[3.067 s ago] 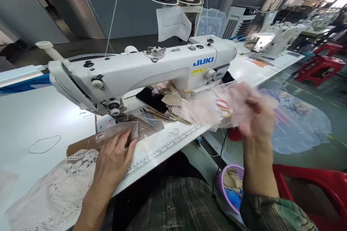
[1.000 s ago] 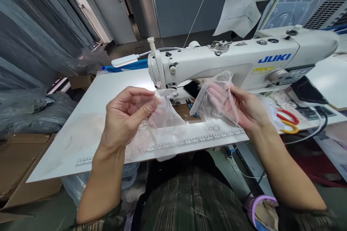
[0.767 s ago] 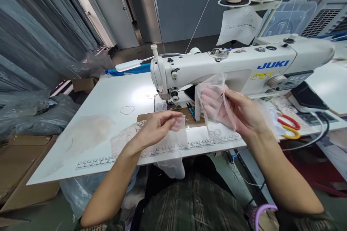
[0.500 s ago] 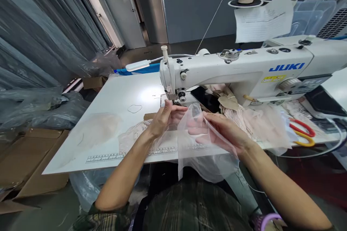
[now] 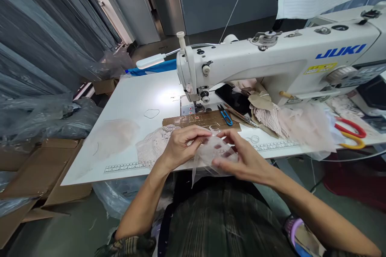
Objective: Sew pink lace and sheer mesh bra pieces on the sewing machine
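Pinched between both sets of fingers, the sheer mesh piece (image 5: 211, 156) hangs over the near edge of the sewing table (image 5: 132, 104). Left hand (image 5: 183, 144) and right hand (image 5: 241, 160) close on its upper edge, apparently to align layers near the lace piece (image 5: 152, 146), with the sewing machine (image 5: 271, 64) beyond.

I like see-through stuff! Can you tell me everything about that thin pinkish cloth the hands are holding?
The sheer pale-pink mesh fabric piece is thin enough that fingers show through it. It looks soft and crumpled, bunched at the front edge of the white sewing table, with part hanging below that edge. The left hand pinches its upper left side, and the right hand grips its right side.
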Motion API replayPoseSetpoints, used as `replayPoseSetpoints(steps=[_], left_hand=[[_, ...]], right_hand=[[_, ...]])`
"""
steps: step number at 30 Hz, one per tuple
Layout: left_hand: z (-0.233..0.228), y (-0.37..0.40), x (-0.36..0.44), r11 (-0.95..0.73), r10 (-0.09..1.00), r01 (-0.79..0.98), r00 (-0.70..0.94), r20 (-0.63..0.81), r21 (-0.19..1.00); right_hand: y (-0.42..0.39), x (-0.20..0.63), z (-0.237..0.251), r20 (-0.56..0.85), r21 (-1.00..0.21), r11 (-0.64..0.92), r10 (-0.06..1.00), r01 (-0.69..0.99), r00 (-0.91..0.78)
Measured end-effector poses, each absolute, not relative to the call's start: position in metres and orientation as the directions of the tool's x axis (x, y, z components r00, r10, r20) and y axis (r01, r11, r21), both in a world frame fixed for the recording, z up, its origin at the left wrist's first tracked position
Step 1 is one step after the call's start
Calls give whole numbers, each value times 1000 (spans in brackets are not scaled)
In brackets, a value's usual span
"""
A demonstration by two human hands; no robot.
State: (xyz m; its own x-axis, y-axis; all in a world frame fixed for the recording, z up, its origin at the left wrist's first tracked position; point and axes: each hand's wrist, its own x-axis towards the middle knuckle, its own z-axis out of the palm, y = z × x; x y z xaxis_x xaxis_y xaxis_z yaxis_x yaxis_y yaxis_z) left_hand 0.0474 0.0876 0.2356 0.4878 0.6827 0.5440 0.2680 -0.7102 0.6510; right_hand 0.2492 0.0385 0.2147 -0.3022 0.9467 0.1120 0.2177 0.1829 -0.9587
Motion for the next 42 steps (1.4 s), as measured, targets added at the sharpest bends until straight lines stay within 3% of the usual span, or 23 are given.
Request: replayPoseSetpoints(steps=[3,6,8,11,15,19,23,26,29,32,38,42], left_hand=[[232,77,45,-675,711,273,491,504,686],[234,66,42,-522,779,218,515,357,825],[237,61,41,-386,795,161,558,239,908],[242,55,41,-212,773,119,628,91,970],[240,51,46,-76,766,77,643,9,994],[231,48,56,-20,842,27,539,2,999],[231,44,62,-133,894,172,445,44,976],[237,40,63,-236,820,232,568,65,944],[241,37,66,-190,751,193,660,16,963],[238,39,71,-139,745,163,667,-5,977],[218,41,80,-181,712,204,702,-15,962],[205,36,84,-218,690,259,723,-39,941]], right_hand=[[31,244,212,402,-776,449,893,443,-202],[30,244,215,493,-771,530,847,352,-196],[32,247,219,417,-856,470,874,218,-249],[35,253,219,182,-982,189,902,-20,-392],[33,259,212,-13,-962,-137,884,-234,-466],[26,262,208,9,-968,-113,875,-222,-485],[23,265,207,-55,-992,-100,893,-76,-447],[24,272,210,31,-999,12,899,-46,-437],[23,279,214,128,-992,106,863,-72,-488],[19,287,216,118,-987,46,853,-152,-509],[10,302,200,-49,-976,-126,922,-177,-385],[2,305,190,-100,-976,-149,954,-159,-283]])
